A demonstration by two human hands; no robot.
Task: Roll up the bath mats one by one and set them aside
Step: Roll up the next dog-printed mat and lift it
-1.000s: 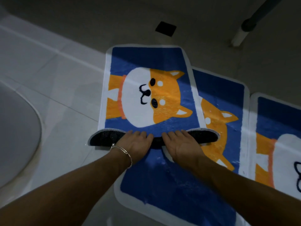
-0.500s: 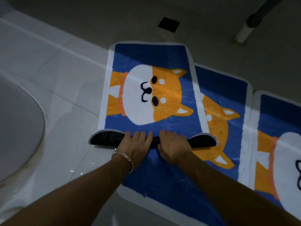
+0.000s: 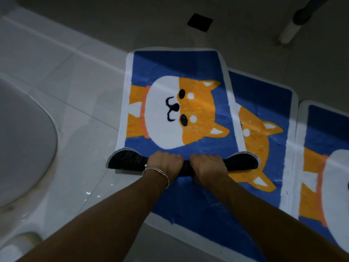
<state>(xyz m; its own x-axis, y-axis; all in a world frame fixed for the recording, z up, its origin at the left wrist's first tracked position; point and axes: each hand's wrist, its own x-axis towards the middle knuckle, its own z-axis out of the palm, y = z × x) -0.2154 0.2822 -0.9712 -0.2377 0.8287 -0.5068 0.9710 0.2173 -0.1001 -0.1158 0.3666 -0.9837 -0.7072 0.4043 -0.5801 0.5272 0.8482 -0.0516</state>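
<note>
In the last second the left hand (image 3: pixel 165 163) and right hand (image 3: pixel 207 165) curled from flat into a grip round the black-backed roll (image 3: pixel 124 159) of the blue dog-print plush bath mat (image 3: pixel 179 110). The mat lay on pale floor tiles (image 3: pixel 75 91), overlapping a matching mat (image 3: pixel 264 129), so rolling had barely begun.

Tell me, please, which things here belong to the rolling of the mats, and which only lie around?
Part of the job: top mat, near edge rolled; left hand and right hand, gripping the roll; second mat under it; third mat at the right.

Just lying about: floor drain; pole; grey oval shape at the left.
</note>
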